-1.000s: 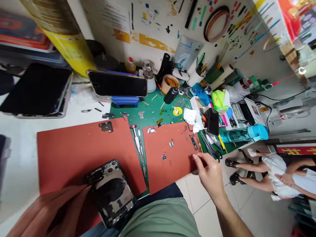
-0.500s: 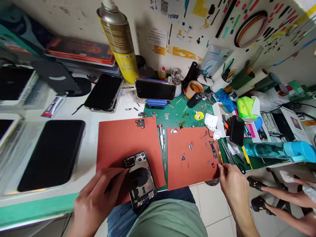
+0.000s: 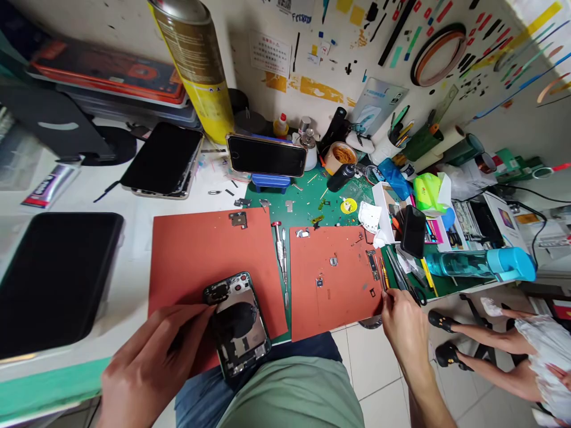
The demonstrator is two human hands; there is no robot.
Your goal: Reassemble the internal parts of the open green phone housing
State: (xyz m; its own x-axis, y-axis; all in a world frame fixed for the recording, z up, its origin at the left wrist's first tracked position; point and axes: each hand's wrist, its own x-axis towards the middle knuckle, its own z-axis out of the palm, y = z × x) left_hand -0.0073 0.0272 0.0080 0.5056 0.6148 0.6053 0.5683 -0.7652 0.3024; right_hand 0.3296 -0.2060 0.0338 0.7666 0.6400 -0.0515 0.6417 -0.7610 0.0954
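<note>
An opened phone housing (image 3: pixel 243 324) with a bare inside and a dark round patch lies tilted over the front of the left red mat (image 3: pixel 196 249), above my lap. My left hand (image 3: pixel 156 351) is closed at its upper left edge, thumb and fingers pinched against the frame. On the right red mat (image 3: pixel 312 315) lie several small phone parts, among them a chip-like piece (image 3: pixel 319 283) and a narrow circuit board (image 3: pixel 373 265). At this mat's right edge, my right hand (image 3: pixel 404 318) has thumb and forefinger pinched together beside slim tools; what is between them is hidden.
A screwdriver (image 3: pixel 281 252) lies between the mats. Tweezers (image 3: pixel 398 272) and a blue bottle (image 3: pixel 482 263) are at right. A phone (image 3: pixel 266 156) leans on a blue stand, near a tall spray can (image 3: pixel 196 71). A large black-screened device (image 3: pixel 57 279) lies left. Another person's legs (image 3: pixel 491 339) show beyond.
The view has turned slightly to the right, so the bench things sit further left in the picture. Both hands keep nearly the same places at the housing and the mat's edge.
</note>
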